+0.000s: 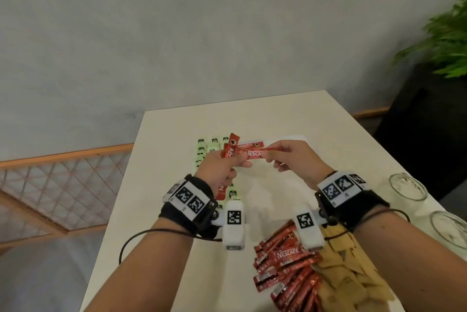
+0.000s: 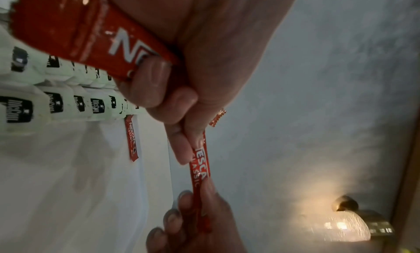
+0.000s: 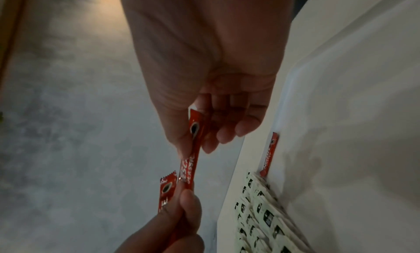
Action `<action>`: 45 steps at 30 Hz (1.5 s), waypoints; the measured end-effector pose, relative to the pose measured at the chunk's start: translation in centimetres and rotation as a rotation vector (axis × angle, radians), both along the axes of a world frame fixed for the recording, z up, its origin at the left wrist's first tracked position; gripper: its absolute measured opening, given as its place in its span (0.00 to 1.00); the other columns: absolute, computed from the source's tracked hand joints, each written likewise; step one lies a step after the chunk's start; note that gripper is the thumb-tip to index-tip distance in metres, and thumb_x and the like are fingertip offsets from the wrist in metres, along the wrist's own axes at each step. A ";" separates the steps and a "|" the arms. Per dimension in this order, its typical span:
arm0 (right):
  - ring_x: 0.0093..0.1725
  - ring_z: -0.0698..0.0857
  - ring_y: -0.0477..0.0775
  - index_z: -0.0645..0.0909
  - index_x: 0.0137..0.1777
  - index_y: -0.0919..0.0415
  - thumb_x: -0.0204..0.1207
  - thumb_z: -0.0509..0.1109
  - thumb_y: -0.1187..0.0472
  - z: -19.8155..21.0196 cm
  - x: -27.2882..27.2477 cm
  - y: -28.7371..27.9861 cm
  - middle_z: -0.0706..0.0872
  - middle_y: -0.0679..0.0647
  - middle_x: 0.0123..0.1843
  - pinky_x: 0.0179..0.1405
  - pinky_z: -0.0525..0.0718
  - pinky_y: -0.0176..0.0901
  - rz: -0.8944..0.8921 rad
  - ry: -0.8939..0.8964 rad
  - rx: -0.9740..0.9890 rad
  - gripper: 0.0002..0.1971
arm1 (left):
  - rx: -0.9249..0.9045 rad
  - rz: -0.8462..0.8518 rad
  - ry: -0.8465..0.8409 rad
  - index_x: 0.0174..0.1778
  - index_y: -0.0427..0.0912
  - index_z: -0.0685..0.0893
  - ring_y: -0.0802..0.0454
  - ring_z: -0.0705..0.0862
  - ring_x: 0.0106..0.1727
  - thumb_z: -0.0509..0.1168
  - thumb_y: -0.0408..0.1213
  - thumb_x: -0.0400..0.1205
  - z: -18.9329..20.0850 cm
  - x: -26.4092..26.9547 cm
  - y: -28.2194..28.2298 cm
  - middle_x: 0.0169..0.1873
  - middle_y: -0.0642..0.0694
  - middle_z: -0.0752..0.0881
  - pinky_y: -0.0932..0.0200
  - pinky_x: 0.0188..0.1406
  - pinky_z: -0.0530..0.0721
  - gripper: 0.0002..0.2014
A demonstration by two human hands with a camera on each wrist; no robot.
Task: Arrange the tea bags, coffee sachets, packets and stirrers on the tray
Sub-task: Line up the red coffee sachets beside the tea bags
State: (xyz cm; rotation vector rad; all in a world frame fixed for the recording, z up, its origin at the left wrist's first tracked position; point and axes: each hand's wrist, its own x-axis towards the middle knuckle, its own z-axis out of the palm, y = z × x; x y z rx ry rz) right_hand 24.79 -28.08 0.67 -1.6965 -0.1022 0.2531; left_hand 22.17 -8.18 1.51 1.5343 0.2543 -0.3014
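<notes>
white counter (image 1: 328, 135), set against a grey wall. left hand (image 1: 217, 167): fingers curled round a small bunch of red coffee sachets (image 1: 228, 150), their ends sticking out above and below the fist. right hand (image 1: 295, 157): thumb and forefinger pinching one end of a single red coffee sachet (image 1: 255, 154), the other fingers loosely bent; the far end of that sachet is held at the left hand's fingertips, so it spans the gap between the two hands, raised above the counter. one more red sachet (image 3: 270, 154) lies flat on the white tray (image 1: 300, 138), just beside the rows of pale green tea bags (image 1: 207, 145) with black labels, which lie overlapping under the left hand. near edge of counter: a loose heap of red sachets (image 1: 285, 266), touching a heap of brown packets (image 1: 348, 276) on its right. far right: two glass jars (image 1: 406, 185). green plant (image 1: 444, 41) in the right corner.
</notes>
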 end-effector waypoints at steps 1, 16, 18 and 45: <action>0.33 0.80 0.47 0.89 0.49 0.63 0.73 0.78 0.60 0.4 -0.1 0.1 0.87 0.51 0.35 0.36 0.80 0.38 0.037 -0.009 -0.045 0.08 | 0.011 -0.007 -0.010 0.54 0.41 0.86 0.58 0.65 0.21 0.71 0.38 0.81 0.1 -0.4 -0.3 0.41 0.43 0.92 0.68 0.15 0.63 0.08; 0.34 0.85 0.48 0.88 0.47 0.65 0.75 0.76 0.61 -1.9 4.0 -1.5 0.89 0.56 0.40 0.35 0.85 0.37 -0.049 0.050 -0.065 0.06 | 0.127 0.088 -0.060 0.47 0.43 0.84 0.58 0.66 0.21 0.66 0.40 0.85 0.9 1.9 1.2 0.35 0.47 0.86 0.67 0.15 0.65 0.05; 0.34 0.83 0.47 0.88 0.45 0.62 0.76 0.76 0.61 -3.3 5.3 -1.8 0.87 0.54 0.39 0.34 0.84 0.36 -0.085 0.082 -0.149 0.04 | 0.147 0.103 -0.064 0.46 0.43 0.81 0.59 0.67 0.20 0.66 0.41 0.84 1.1 2.9 2.0 0.34 0.48 0.82 0.67 0.14 0.66 0.06; 0.39 0.80 0.55 0.72 0.35 0.53 0.72 0.79 0.53 -9.3 14.2 2.7 0.81 0.56 0.39 0.38 0.76 0.42 -0.220 0.102 -0.703 0.17 | 0.113 0.028 -0.078 0.56 0.40 0.83 0.58 0.72 0.24 0.63 0.41 0.86 -3.4 6.0 5.1 0.38 0.49 0.90 0.66 0.19 0.70 0.09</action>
